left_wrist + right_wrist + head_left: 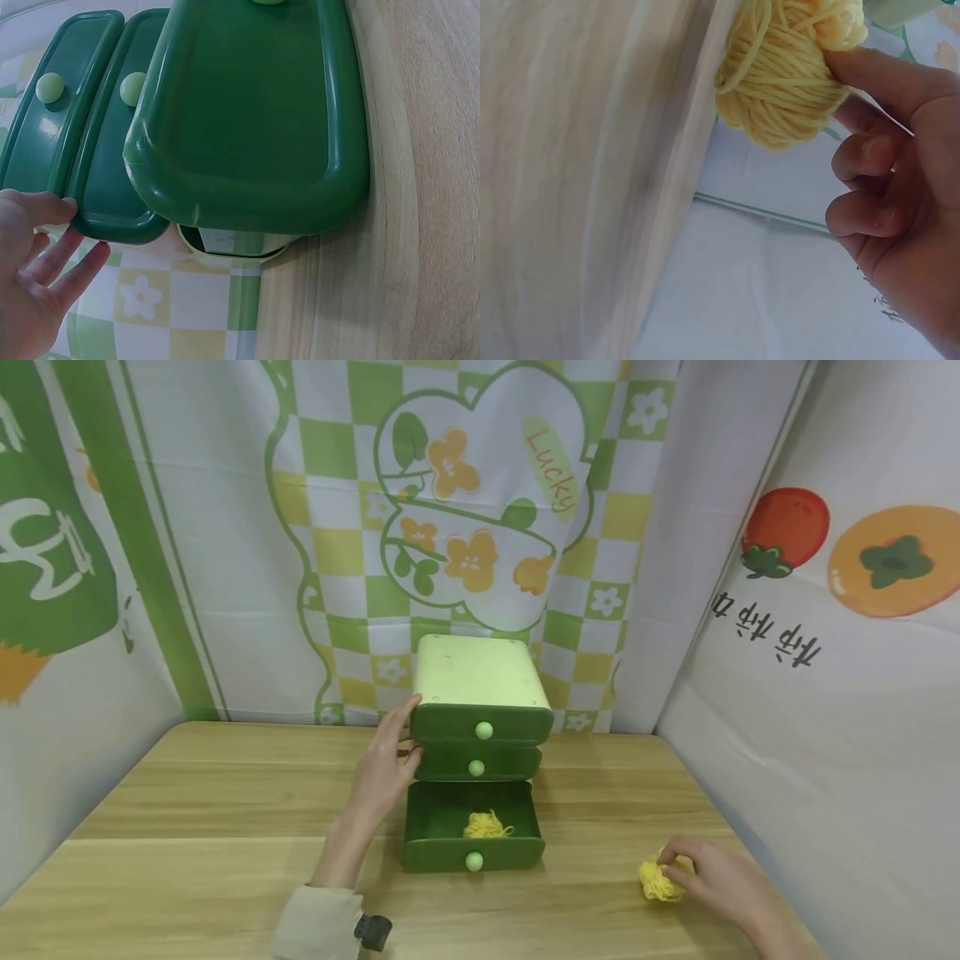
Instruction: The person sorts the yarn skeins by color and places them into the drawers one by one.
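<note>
A small drawer cabinet (480, 672) with a pale green top and three dark green drawers stands on the table. Its bottom drawer (472, 853) is pulled out, with a bundle of yellow yarn (487, 825) inside. My left hand (384, 772) touches the cabinet's left side, its fingers extended. In the left wrist view, the thumb lies against the edges of the upper drawers (127, 150). Off to the right of the cabinet, my right hand (716, 878) pinches a ball of yellow yarn (780, 82) between thumb and forefinger, low over the table; the other fingers are curled.
The wooden table (225, 793) reaches back to a checked green and yellow curtain (337, 527). White printed cloth (825, 710) closes off the right side, and another printed cloth (45, 760) hangs at the left. A dark watch (372, 932) is by the left sleeve.
</note>
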Tool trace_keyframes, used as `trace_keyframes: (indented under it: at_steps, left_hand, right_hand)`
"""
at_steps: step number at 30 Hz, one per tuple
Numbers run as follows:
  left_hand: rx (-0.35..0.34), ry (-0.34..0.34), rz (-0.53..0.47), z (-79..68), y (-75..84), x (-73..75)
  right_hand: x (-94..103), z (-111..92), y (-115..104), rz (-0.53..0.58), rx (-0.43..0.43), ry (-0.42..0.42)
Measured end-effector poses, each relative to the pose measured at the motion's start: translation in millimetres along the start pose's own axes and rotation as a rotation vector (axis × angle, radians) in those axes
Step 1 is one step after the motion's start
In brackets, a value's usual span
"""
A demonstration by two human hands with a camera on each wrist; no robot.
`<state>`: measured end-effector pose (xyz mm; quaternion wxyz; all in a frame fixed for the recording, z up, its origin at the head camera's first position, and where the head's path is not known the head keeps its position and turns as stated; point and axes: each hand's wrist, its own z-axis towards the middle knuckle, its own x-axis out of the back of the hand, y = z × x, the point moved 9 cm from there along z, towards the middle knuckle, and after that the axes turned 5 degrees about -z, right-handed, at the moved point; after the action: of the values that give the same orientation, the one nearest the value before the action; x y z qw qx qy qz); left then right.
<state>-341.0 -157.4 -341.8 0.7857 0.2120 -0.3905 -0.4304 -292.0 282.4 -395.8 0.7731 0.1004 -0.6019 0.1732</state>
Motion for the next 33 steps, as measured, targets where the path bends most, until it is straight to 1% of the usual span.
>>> trace_keyframes:
  at_steps: [4, 7, 16, 19, 24, 26, 29, 33]
  left_hand:
    - [-0.003, 0.003, 0.005, -0.6, -0.3, 0.5]
    - [-0.003, 0.001, 0.005, -0.7, -0.4, 0.2]
    - [0.004, -0.003, -0.001, -0.3, -1.1, 0.4]
    - [0.009, -0.004, -0.009, -0.2, -1.6, 0.3]
    - [0.019, -0.003, -0.017, 0.6, -0.6, -0.6]
    - [0.019, -0.003, -0.017, 0.2, -0.5, -0.1]
    - [0.016, -0.002, -0.015, 0.0, 0.2, 0.0]
    - [0.012, 0.000, -0.015, 0.0, 1.3, 0.1]
  right_hand:
    - [2.2, 7, -12, 0.033, 0.070, 0.053]
    - [2.8, 12, -21, 0.066, 0.094, 0.053]
    - [2.7, 35, -44, 0.131, 0.048, -0.020]
    - [6.8, 45, -52, 0.121, 0.062, -0.006]
    - [16.6, 54, -68, 0.074, 0.134, 0.045]
    - [19.7, 58, -75, 0.071, 0.167, 0.058]
    - [22.0, 64, -83, 0.076, 0.196, 0.060]
    - [23.3, 70, -90, 0.059, 0.211, 0.054]
